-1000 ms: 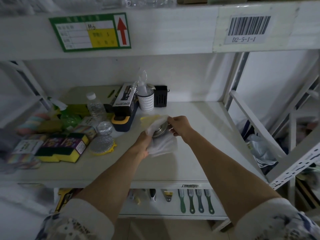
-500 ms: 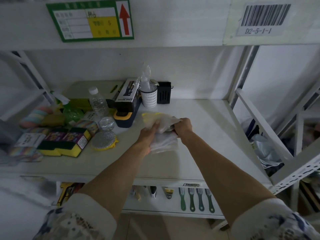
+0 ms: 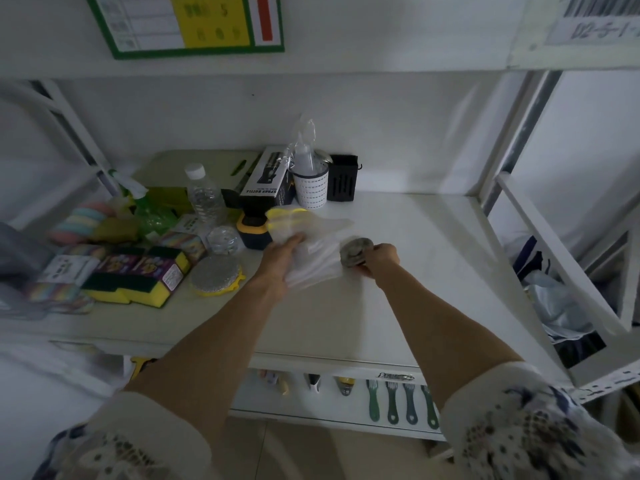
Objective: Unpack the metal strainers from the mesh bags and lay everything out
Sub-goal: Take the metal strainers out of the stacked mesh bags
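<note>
The right hand (image 3: 379,259) is clamped on a metal strainer (image 3: 356,251) just clear of the mesh bag (image 3: 311,252), which the left hand (image 3: 282,259) grips above the shelf (image 3: 415,271). I'd set the strainer down flat on the bare stretch to the right, then lay the bag beside it.

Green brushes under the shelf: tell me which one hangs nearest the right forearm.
The rightmost green brush, last of the four hanging in a row below the shelf edge; the others hang further left of the forearm.
</note>
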